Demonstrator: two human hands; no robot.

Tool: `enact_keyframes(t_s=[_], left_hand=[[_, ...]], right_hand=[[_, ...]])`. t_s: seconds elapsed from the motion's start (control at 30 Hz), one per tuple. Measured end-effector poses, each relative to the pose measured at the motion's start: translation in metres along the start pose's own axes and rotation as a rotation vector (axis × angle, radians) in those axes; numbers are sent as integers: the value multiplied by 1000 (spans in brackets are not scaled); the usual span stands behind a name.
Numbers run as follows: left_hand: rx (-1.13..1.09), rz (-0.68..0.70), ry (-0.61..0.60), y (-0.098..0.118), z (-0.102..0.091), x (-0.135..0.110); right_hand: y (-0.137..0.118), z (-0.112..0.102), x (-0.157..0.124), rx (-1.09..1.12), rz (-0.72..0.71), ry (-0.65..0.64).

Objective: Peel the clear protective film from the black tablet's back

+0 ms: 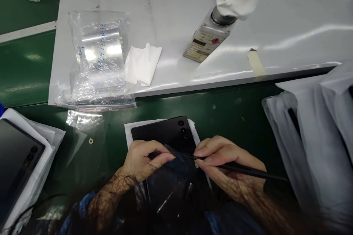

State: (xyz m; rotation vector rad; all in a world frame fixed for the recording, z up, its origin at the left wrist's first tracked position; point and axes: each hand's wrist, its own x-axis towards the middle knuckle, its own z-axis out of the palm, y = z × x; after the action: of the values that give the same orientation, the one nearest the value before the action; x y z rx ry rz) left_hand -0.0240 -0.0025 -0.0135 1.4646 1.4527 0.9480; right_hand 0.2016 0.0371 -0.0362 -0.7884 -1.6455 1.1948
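My left hand [147,158] is closed, with thumb and forefinger pinching the edge of a thin see-through film [179,165]. In my right hand [228,161] is a pair of black tweezers [242,168], their tips pointing left at the film's edge. Whether the tips grip the film I cannot tell. Under both hands lies a dark tablet [157,130], back up, its cameras at the upper right corner. A white sleeve [128,132] shows beneath the tablet. My hands and the film cover the tablet's lower part.
At left, another dark tablet [16,161] rests on white sleeves [55,136]. A small ring-shaped piece [91,141] lies on clear film. Beyond are a zip bag [102,58] holding a shiny roll, a folded white cloth [143,64] and a metal can [208,36]. White sleeves [311,136] stack at right.
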Motion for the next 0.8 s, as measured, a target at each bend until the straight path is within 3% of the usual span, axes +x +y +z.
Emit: enact_keyframes(t_s=[0.8], left_hand=[[45,17,3,0,0,0]], right_hand=[[0,2,-2,29,19,-16]])
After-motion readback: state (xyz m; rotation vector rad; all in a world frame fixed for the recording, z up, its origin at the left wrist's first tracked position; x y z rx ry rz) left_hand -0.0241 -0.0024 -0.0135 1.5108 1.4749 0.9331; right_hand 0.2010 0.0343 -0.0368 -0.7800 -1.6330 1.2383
